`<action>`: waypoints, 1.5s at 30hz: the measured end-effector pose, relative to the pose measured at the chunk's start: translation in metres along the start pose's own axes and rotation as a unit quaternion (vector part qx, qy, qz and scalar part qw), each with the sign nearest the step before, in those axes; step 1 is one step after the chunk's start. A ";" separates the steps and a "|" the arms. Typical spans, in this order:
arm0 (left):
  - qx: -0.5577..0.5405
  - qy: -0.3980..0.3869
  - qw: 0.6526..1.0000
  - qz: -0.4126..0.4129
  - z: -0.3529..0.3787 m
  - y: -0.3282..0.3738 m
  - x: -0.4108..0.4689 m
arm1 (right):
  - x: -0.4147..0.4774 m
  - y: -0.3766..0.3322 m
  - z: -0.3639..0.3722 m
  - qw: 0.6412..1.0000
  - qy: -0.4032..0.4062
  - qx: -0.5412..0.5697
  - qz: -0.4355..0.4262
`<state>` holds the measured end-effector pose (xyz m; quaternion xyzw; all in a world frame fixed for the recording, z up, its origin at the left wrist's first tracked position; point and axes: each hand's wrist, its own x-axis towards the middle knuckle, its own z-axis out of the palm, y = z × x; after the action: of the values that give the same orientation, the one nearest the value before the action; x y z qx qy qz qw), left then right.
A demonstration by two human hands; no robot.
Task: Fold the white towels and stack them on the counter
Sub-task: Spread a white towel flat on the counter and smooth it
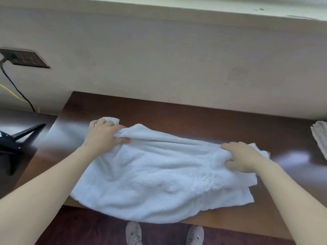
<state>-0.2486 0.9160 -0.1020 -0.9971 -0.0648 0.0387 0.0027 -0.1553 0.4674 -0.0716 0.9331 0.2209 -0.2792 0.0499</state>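
The towel (159, 174) was white terry cloth, soft and matt, and the folded stack (320, 137) at the right edge looked the same stuff (ribbed a little where its layers showed). The desk (177, 117) beneath was dark brown wood or veneer, smooth and polished enough to throw pale glare. Behind it the wall (159, 59) was matt and off-white, faintly smudged, and the socket plate (26, 58) a dull dark plastic.
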 end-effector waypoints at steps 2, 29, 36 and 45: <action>-0.012 0.094 0.994 0.052 -0.005 -0.002 0.002 | -0.008 0.009 -0.008 0.999 0.014 0.032 -0.011; -0.310 -0.011 0.911 -0.271 0.049 -0.046 -0.038 | -0.012 0.004 0.077 0.851 0.185 0.379 0.313; -0.378 0.017 0.852 -0.362 0.030 -0.049 -0.039 | -0.021 0.004 0.072 0.836 0.202 0.376 0.344; -0.347 0.106 0.888 -0.283 0.004 -0.047 -0.084 | -0.091 0.021 0.082 0.839 0.293 0.276 0.366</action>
<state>-0.3386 0.9520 -0.0994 -0.8720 -0.3525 -0.0946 -0.3261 -0.2551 0.3958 -0.0921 0.9595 -0.2183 -0.0037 -0.1780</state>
